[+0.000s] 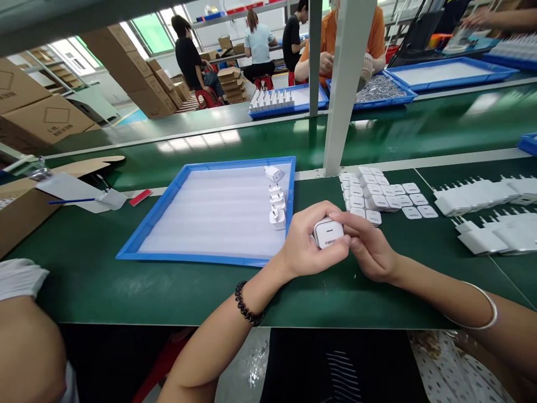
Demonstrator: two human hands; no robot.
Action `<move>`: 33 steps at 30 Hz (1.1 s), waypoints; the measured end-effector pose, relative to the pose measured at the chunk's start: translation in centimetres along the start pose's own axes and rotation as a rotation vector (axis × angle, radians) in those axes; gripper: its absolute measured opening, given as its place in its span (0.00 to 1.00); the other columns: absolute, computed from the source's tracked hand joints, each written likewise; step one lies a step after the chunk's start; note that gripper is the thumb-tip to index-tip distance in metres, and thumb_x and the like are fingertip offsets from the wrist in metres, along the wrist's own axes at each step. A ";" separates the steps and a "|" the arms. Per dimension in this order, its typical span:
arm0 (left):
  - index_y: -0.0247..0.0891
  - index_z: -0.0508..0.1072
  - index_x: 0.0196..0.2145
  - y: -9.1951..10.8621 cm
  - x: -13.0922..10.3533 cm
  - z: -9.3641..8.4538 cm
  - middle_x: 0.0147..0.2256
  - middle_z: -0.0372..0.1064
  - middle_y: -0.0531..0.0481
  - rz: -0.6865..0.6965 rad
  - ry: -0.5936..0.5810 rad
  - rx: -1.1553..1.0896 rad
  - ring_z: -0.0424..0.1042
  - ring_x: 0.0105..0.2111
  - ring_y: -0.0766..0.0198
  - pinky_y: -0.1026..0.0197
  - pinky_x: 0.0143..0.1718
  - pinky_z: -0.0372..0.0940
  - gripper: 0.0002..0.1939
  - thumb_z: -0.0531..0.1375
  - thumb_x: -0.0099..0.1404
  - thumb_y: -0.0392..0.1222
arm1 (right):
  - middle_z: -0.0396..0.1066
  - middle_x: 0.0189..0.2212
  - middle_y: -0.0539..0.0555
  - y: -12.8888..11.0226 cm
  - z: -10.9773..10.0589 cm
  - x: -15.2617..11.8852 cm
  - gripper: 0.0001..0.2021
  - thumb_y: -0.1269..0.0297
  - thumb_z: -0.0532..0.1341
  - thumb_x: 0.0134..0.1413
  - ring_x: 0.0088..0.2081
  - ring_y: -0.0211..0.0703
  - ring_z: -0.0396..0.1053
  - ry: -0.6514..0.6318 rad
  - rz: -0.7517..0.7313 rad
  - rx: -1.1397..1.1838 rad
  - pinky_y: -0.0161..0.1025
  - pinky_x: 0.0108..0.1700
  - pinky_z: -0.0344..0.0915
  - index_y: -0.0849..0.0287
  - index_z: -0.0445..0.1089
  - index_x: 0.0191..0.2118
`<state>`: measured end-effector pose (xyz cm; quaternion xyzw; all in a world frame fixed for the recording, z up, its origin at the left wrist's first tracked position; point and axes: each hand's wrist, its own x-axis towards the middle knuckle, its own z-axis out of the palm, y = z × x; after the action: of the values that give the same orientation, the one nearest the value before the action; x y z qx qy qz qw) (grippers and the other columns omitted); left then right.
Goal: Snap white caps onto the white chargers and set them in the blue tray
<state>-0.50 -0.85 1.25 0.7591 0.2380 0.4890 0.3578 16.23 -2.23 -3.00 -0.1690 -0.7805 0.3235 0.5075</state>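
A green workbench (168, 291) fills the foreground; beyond it, parallel, runs a glossy green belt (251, 140). Cardboard cartons (121, 73) are stacked at far left. A pale metal post (348, 84) stands at the bench's far edge. Behind the belt, a person in orange (380, 39) sits near other trays, and three more people sit farther back.

A blue-rimmed tray (188, 259) with a white liner lies on the bench, left of the post. To the right, rows of white adapters (482, 198) stand with prongs upward. Nearer the post is a block of white adapters (369, 187), partly stacked, smooth faces up.

The left hand (310, 240), a dark beaded bracelet at its wrist, has its fingers wrapped behind the white charger (329, 232) and its thumb along the lower edge. The right hand (373, 246) has its fingers narrowed on the charger's right side, index fingertip at the upper corner. The charger is above the bench, just right of the tray, its slotted face toward the camera.

Inside the tray's right edge, a few small chargers (277, 215) form a column; one at the far end lies tilted.
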 end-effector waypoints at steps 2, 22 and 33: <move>0.37 0.68 0.30 0.1 0.0 -0.1 0.27 0.67 0.53 0.005 0.000 -0.012 0.65 0.27 0.68 0.62 0.30 0.62 0.06 0.61 0.61 0.40 | 0.70 0.31 0.50 0.2 0.0 0.0 0.25 0.62 0.49 0.72 0.24 0.38 0.65 -0.013 -0.032 -0.063 0.37 0.27 0.67 0.44 0.50 0.71; 0.39 0.63 0.43 1.2 -0.1 -1.1 0.37 0.66 0.50 -0.270 -0.201 -0.117 0.65 0.36 0.64 0.61 0.37 0.62 0.10 0.52 0.72 0.48 | 0.62 0.19 0.45 1.5 -0.7 -0.1 0.19 0.56 0.47 0.73 0.20 0.40 0.63 0.206 0.077 -0.209 0.39 0.25 0.63 0.50 0.56 0.65; 0.39 0.63 0.40 -1.1 1.9 -5.4 0.33 0.64 0.52 -0.091 0.379 0.477 0.64 0.30 0.65 0.61 0.34 0.60 0.12 0.60 0.63 0.45 | 0.66 0.21 0.48 0.6 -2.9 3.2 0.17 0.54 0.46 0.70 0.24 0.40 0.68 0.131 0.378 -0.547 0.39 0.31 0.66 0.57 0.68 0.45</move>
<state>-4.64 2.90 2.88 0.7057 0.4422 0.5355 0.1401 17.45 1.14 -0.41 -0.4610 -0.7591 0.1788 0.4233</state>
